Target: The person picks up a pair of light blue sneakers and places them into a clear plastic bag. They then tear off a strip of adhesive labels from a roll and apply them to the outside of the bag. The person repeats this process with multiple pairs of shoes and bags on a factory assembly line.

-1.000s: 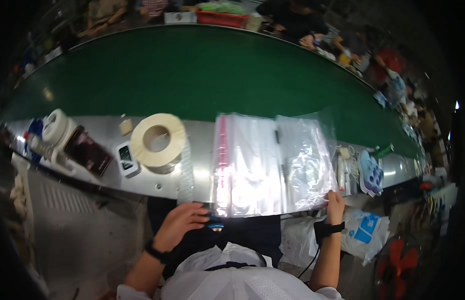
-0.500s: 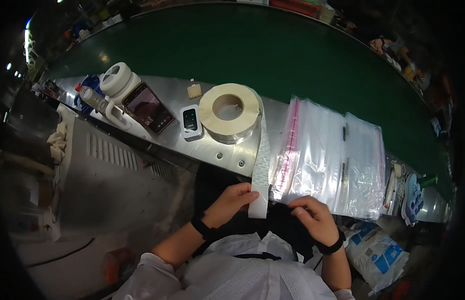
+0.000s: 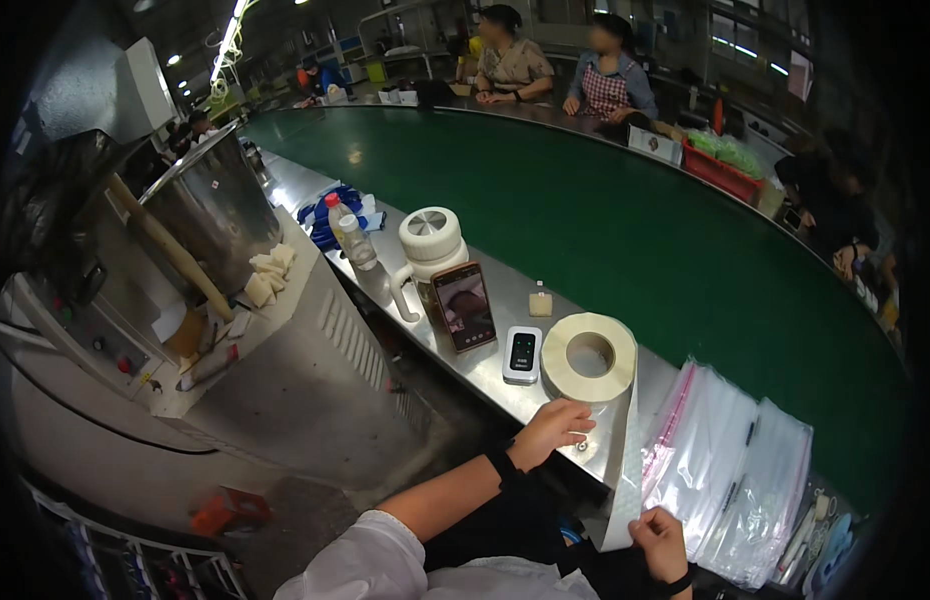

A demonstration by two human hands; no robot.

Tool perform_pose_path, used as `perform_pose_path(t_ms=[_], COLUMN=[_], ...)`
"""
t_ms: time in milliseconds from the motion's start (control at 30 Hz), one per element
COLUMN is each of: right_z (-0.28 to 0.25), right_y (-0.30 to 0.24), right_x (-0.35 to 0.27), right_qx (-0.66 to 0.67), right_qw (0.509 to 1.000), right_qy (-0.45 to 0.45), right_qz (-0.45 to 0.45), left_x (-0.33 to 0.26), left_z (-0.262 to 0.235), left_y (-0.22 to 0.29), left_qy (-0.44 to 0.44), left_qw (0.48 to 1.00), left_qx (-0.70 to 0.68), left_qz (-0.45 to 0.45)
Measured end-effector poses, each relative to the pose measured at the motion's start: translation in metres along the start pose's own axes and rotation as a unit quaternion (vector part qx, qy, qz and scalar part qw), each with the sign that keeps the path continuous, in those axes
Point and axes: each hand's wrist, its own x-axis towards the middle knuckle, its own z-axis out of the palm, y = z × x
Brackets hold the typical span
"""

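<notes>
Head view: the label roll [image 3: 558,358] stands on the metal tabletop [image 3: 490,376], right of a white handheld device [image 3: 522,356] and left of the clear bags.
Strip: a pale label strip [image 3: 626,490] runs from the roll past the tabletop's near edge, its free end by the person's lap.
Right hand: the right hand [image 3: 663,542] has thumb and finger together on the strip's right edge, near the free end; half a second ago it is beside the bags and off the strip.
Left hand: the left hand [image 3: 553,434] is empty, fingers loosely spread, just in front of the roll; half a second ago it pinches the strip, which it has now let go.
Hands: apart from each other, the strip hanging between them.
Bags: clear bags [image 3: 713,440] with a pink band lie flat in overlapping piles, just right of the strip.
Beyond the device: a phone [image 3: 465,308] leans against a white jug [image 3: 432,240]; plastic bottles [image 3: 358,245] stand farther left, and a small beige block [image 3: 540,305] lies behind the device.
Camera: it has swung left, so the roll and bags sit lower and farther right than before.
New in sight: two co-workers [image 3: 515,65] across the green belt [image 3: 545,200], plus more of the grey machine [image 3: 315,385] at left.
</notes>
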Motion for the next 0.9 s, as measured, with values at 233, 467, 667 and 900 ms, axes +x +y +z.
perform_pose_path(t_ms=[233,467,667,900], right_z=[0.018,0.051,0.050,0.045], right_y=[-0.017,-0.033,-0.035,-0.021], right_x=[-0.015,0.008,0.010,0.002], right_qx=[-0.097,-0.143,-0.255,-0.286], right_qw=[0.990,0.977,0.931,0.938], right_qy=[-0.104,-0.015,0.002,-0.038], right_qz=[0.004,-0.157,-0.261,-0.193], left_x=[-0.075,-0.119,-0.110,-0.097], left_z=[0.035,0.061,0.062,0.050], left_y=[-0.015,-0.027,-0.014,-0.009], left_qy=[0.057,-0.043,-0.047,0.020], left_qw=[0.916,0.877,0.877,0.795], left_qx=[0.336,0.432,0.412,0.520], left_qz=[0.211,0.209,0.244,0.311])
